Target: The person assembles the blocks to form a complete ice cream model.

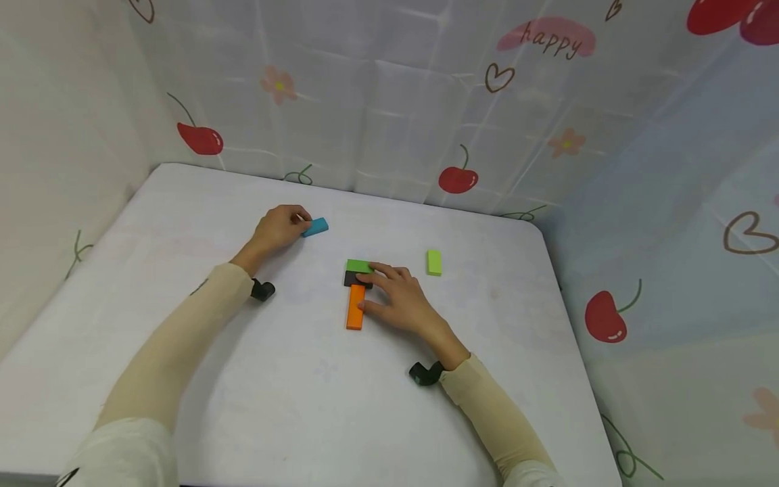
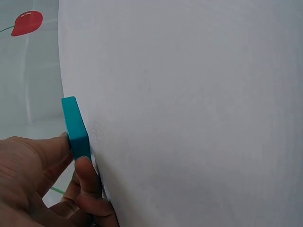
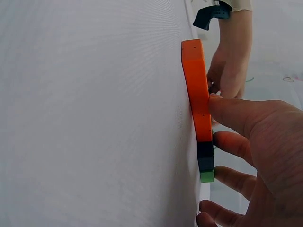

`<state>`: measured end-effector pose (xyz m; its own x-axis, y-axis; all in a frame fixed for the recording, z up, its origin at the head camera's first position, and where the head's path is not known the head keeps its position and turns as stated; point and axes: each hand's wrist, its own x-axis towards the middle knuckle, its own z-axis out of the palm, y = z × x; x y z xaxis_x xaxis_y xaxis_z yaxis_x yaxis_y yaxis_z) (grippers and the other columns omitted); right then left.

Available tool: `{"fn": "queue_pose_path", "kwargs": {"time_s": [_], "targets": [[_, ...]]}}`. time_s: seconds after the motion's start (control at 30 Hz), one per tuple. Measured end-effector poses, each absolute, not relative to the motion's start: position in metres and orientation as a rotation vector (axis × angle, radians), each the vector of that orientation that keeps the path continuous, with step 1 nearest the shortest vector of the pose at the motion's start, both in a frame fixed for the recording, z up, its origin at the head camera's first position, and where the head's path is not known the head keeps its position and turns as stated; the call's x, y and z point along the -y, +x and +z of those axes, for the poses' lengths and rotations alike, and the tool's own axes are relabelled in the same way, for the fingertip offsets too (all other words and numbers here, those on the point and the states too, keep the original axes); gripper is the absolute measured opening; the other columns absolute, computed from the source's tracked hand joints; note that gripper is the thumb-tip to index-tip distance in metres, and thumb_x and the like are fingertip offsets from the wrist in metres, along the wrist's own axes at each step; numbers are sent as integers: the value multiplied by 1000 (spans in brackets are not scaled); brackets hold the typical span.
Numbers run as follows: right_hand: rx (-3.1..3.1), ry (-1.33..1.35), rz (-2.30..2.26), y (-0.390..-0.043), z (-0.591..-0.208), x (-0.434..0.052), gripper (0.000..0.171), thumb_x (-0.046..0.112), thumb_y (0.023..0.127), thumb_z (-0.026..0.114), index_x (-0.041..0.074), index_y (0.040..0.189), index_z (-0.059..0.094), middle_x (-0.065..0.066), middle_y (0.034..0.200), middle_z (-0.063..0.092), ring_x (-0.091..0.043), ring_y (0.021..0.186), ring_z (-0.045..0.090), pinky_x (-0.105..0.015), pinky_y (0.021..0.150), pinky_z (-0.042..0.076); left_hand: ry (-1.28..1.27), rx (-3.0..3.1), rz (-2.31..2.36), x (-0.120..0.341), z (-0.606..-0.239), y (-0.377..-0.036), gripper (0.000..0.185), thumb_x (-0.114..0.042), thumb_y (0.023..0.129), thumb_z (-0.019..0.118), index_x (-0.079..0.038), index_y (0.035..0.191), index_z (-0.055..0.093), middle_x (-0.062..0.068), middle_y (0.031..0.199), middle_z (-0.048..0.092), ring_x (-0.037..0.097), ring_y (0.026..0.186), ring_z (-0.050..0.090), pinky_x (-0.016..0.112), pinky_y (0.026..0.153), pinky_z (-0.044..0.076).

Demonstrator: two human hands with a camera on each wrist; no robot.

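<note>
While both hands work flat on the white tabletop (image 1: 304,379), the risk sits with the right hand (image 1: 398,297). Its fingers lie nearly straight along the orange block (image 1: 356,306), thumb against that block's long edge, fingertips reaching the black block (image 1: 351,278) and the green block (image 1: 359,266). These 3 pieces touch end to end, loosely; a sideways nudge from the thumb would likely skew the orange one off its line or slide the black one from under the green.

Left hand (image 1: 276,228): grip clamped on the blue block (image 1: 316,226), pinched at 1 end between thumb and fingertips, the far end free. The wrist view shows it on its thin edge against the surface, so a slack pinch could let it tip flat.

Blue block: small, flat, rectangular, matte teal, sharp corners, smooth faces. It sits left of the cluster, well apart from it. A 2nd green block (image 1: 434,262) lies alone to the right, untouched.
</note>
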<state>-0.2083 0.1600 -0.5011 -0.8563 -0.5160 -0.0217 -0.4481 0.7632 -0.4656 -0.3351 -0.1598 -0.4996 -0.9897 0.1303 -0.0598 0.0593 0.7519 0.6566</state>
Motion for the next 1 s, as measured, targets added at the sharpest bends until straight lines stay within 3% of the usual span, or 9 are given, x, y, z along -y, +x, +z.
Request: {"fn": "queue_pose_path", "kwargs": {"time_s": [1.0], "targets": [[-2805, -753, -693, -210, -504, -162, 58, 53, 100, 71, 37, 155, 57, 2, 173, 42, -39, 148, 44, -62, 119, 38, 301, -2767, 1058, 83, -502, -328, 24, -28, 107, 67, -14, 125, 76, 14, 120, 73, 31, 108, 63, 48, 99, 51]]}}
